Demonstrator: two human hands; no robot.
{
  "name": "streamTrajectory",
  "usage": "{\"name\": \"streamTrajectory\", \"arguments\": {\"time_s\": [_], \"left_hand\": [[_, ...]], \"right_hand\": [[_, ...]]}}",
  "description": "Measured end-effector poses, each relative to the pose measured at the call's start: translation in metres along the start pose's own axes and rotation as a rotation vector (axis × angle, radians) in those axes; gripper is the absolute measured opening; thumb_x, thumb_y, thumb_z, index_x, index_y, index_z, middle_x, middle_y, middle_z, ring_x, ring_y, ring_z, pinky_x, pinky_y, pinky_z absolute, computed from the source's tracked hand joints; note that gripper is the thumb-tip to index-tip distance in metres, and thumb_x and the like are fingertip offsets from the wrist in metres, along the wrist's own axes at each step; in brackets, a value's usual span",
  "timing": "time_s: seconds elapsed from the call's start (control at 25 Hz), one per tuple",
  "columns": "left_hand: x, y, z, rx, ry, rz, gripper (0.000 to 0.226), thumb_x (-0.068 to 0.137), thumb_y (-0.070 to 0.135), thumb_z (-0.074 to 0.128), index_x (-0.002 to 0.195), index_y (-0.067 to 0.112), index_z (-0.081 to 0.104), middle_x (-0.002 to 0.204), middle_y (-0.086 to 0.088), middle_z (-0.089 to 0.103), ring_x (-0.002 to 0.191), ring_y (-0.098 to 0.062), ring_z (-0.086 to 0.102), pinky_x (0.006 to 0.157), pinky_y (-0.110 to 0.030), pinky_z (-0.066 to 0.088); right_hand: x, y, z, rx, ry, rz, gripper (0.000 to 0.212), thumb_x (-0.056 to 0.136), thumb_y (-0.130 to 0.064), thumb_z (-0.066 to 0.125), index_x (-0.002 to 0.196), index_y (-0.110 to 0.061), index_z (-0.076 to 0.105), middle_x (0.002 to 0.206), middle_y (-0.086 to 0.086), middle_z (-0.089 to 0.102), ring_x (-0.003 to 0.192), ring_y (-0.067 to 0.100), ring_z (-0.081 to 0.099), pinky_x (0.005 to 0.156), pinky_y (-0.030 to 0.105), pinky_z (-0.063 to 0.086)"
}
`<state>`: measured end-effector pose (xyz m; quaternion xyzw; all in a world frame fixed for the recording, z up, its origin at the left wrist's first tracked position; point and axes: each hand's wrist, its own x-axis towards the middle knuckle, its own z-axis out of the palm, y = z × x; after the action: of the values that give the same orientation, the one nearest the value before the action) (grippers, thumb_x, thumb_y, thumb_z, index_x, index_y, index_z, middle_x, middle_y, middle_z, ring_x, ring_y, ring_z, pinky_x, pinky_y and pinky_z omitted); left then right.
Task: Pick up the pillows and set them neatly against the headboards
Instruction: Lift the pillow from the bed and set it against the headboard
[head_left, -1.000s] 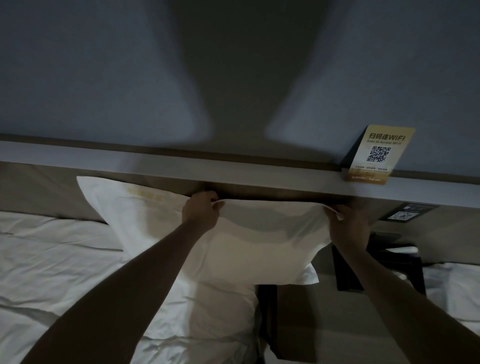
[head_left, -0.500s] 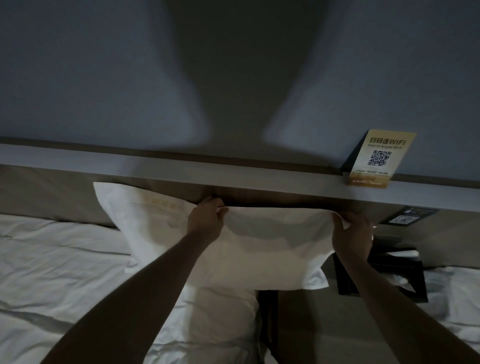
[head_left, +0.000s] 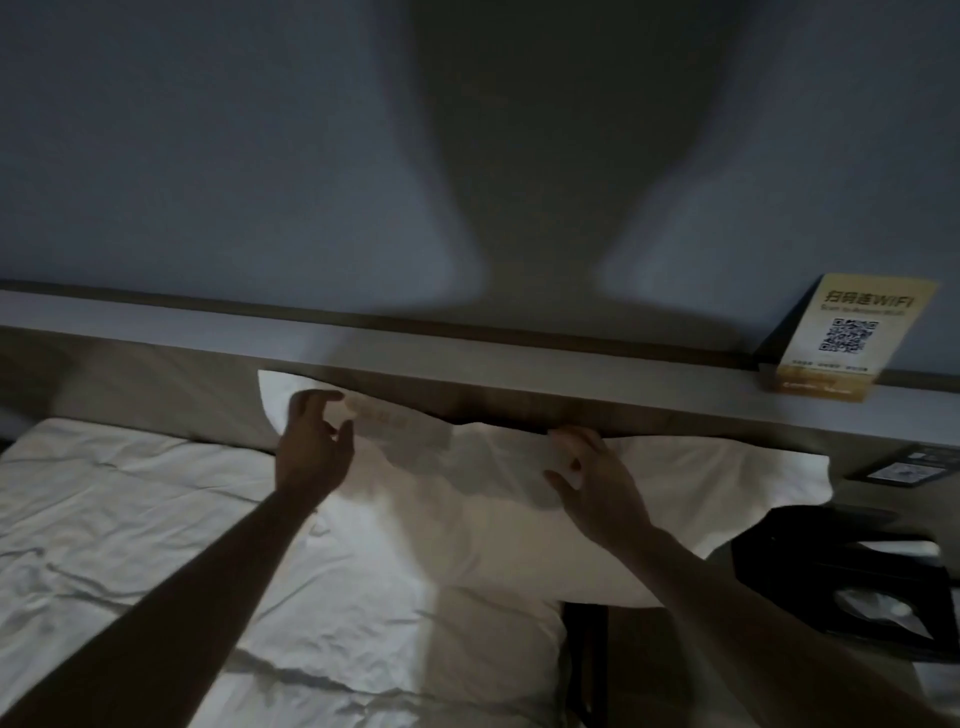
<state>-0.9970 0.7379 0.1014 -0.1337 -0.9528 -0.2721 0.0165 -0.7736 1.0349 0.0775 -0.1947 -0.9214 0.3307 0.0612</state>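
Note:
A white pillow (head_left: 467, 514) leans against the wooden headboard (head_left: 156, 384) at the head of the bed, its right end hanging past the mattress edge. My left hand (head_left: 314, 447) hovers at the pillow's upper left part with fingers spread and loosely bent, holding nothing. Over the pillow's top middle is my right hand (head_left: 592, 478), fingers relaxed and fingertips near the top edge. Whether either hand touches the fabric is unclear in the dim light.
A ledge (head_left: 571, 364) tops the headboard and carries a yellow WiFi QR sign (head_left: 841, 338) at the right. A dark nightstand (head_left: 852, 566) with a tissue box stands right of the bed. The rumpled white sheet (head_left: 156, 519) covers the mattress. A narrow dark gap (head_left: 587, 665) runs beside it.
Both hands have let go of the pillow's top edge and opened. Both have shifted left along the pillow, the right one from its right corner to its top middle.

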Motion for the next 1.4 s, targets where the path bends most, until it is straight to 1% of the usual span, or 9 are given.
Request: {"name": "streamTrajectory", "arguments": {"time_s": [0.28, 0.44, 0.64, 0.8, 0.88, 0.96, 1.12, 1.32, 1.4], "left_hand": [[0.049, -0.036, -0.018, 0.349, -0.192, 0.030, 0.062, 0.090, 0.019, 0.073, 0.146, 0.013, 0.046, 0.156, -0.010, 0.037, 0.107, -0.045, 0.068, 0.090, -0.056, 0.058], [0.054, -0.038, -0.012, 0.412, -0.200, 0.016, 0.057, 0.090, 0.026, 0.075, 0.138, 0.014, 0.047, 0.146, -0.009, 0.043, 0.106, -0.045, 0.068, 0.084, -0.056, 0.058], [0.054, -0.033, -0.010, 0.341, -0.011, -0.013, 0.057, 0.086, 0.029, 0.080, 0.131, 0.013, 0.049, 0.142, -0.014, 0.048, 0.103, -0.048, 0.066, 0.080, -0.056, 0.058], [0.064, -0.047, -0.004, 0.012, 0.093, -0.318, 0.086, 0.078, 0.028, 0.088, 0.144, 0.007, 0.037, 0.144, -0.019, 0.048, 0.115, -0.047, 0.061, 0.092, -0.054, 0.056], [0.075, -0.056, -0.004, -0.261, 0.051, -0.466, 0.094, 0.078, 0.021, 0.087, 0.151, 0.013, 0.028, 0.140, -0.015, 0.053, 0.107, -0.044, 0.067, 0.088, -0.055, 0.060], [0.082, -0.067, -0.006, -0.375, -0.004, -0.547, 0.081, 0.082, 0.012, 0.082, 0.147, 0.015, 0.034, 0.129, -0.016, 0.062, 0.086, -0.040, 0.073, 0.071, -0.055, 0.064], [0.083, -0.073, -0.016, -0.142, 0.079, -0.428, 0.025, 0.082, 0.011, 0.070, 0.106, 0.019, 0.071, 0.089, -0.009, 0.075, 0.080, -0.033, 0.072, 0.070, -0.043, 0.062], [0.081, -0.053, -0.020, -0.351, 0.204, -0.406, 0.009, 0.080, 0.011, 0.074, 0.085, 0.019, 0.070, 0.077, -0.004, 0.071, 0.074, -0.027, 0.069, 0.061, -0.029, 0.055], [0.085, -0.047, -0.024, -0.331, 0.187, -0.388, 0.011, 0.080, 0.025, 0.074, 0.083, 0.014, 0.073, 0.075, -0.005, 0.071, 0.068, -0.023, 0.066, 0.060, -0.024, 0.048]], "right_hand": [[0.052, -0.054, 0.034, -0.133, -0.184, -0.099, 0.063, 0.099, -0.043, 0.061, 0.156, -0.027, 0.039, 0.157, -0.003, 0.045, 0.125, 0.025, 0.062, 0.100, 0.042, 0.052], [0.068, -0.066, 0.046, -0.226, -0.275, -0.071, 0.052, 0.099, -0.049, 0.059, 0.146, -0.027, 0.051, 0.134, 0.001, 0.067, 0.120, 0.027, 0.065, 0.095, 0.043, 0.055], [0.072, -0.067, 0.046, -0.104, -0.096, -0.178, 0.023, 0.101, -0.037, 0.059, 0.116, -0.030, 0.075, 0.112, -0.003, 0.073, 0.099, 0.024, 0.071, 0.081, 0.040, 0.057], [0.067, -0.053, 0.049, -0.054, -0.013, -0.168, 0.023, 0.101, -0.033, 0.059, 0.117, -0.036, 0.076, 0.114, -0.005, 0.073, 0.096, 0.021, 0.073, 0.079, 0.038, 0.057], [0.067, -0.056, 0.052, -0.028, 0.005, -0.161, 0.022, 0.101, -0.032, 0.059, 0.116, -0.035, 0.076, 0.108, -0.006, 0.071, 0.092, 0.020, 0.072, 0.076, 0.038, 0.057], [0.068, -0.059, 0.054, -0.016, 0.059, -0.136, 0.020, 0.100, -0.032, 0.062, 0.114, -0.033, 0.077, 0.105, -0.005, 0.072, 0.090, 0.020, 0.072, 0.073, 0.037, 0.058], [0.072, -0.058, 0.053, 0.014, 0.099, -0.089, 0.018, 0.097, -0.031, 0.067, 0.110, -0.029, 0.079, 0.103, -0.004, 0.076, 0.089, 0.019, 0.073, 0.077, 0.037, 0.059], [0.072, -0.058, 0.052, 0.078, 0.239, -0.060, 0.013, 0.093, -0.029, 0.071, 0.098, -0.025, 0.082, 0.091, -0.003, 0.078, 0.080, 0.016, 0.072, 0.078, 0.031, 0.056], [0.068, -0.054, 0.051, 0.136, 0.197, 0.070, 0.016, 0.093, -0.036, 0.071, 0.096, -0.024, 0.082, 0.081, -0.008, 0.077, 0.073, 0.004, 0.068, 0.079, 0.015, 0.051]]}}
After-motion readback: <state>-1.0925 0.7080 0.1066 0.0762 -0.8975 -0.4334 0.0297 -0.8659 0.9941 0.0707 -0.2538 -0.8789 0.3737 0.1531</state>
